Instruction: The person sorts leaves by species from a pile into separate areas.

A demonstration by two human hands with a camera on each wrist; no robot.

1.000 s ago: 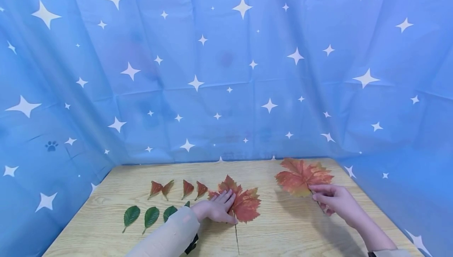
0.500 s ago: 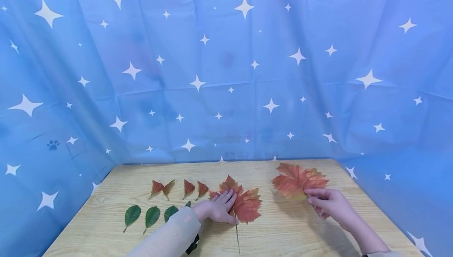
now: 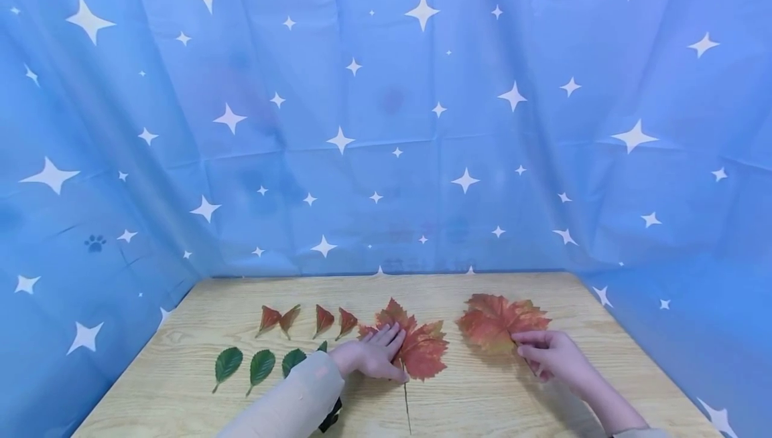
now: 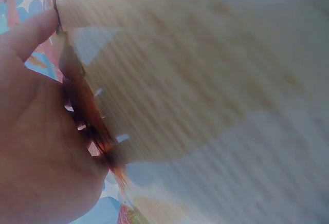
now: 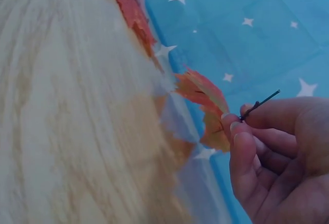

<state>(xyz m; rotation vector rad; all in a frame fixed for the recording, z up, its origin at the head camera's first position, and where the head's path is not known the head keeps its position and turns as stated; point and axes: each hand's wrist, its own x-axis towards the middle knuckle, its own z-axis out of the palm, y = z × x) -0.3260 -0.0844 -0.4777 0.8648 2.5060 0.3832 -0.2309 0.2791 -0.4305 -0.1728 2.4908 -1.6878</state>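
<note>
Head view, left hand: left hand [image 3: 370, 356] lies flat with straight fingers pressing the first maple leaf [image 3: 422, 346] onto the tabletop [image 3: 482, 398]; that leaf's stem [image 3: 406, 401] points to 6 o'clock.
Head view, right hand: right hand [image 3: 551, 354] pinches the stem end of the second maple leaf [image 3: 497, 321], which sits at 3 o'clock of the first, near it but apart.
Head view, rows laid: four small red leaves [image 3: 304, 321] in a line at 9 o'clock of the first maple leaf; three green leaves [image 3: 259, 364] in a line nearer the person.
Head view, progress: judged well along; small leaves lie sorted by kind, one large leaf is placed, the second is not yet released.
Left wrist view: blurred; palm [image 4: 36, 147] rests on the red leaf edge [image 4: 85, 116] against the wood.
Right wrist view: thumb and curled fingers [image 5: 241, 147] grip the thin dark stem [image 5: 259, 103]; the orange leaf blade [image 5: 205, 106] appears to hover just off the tabletop, with the starred blue curtain [image 5: 247, 34] behind.
</note>
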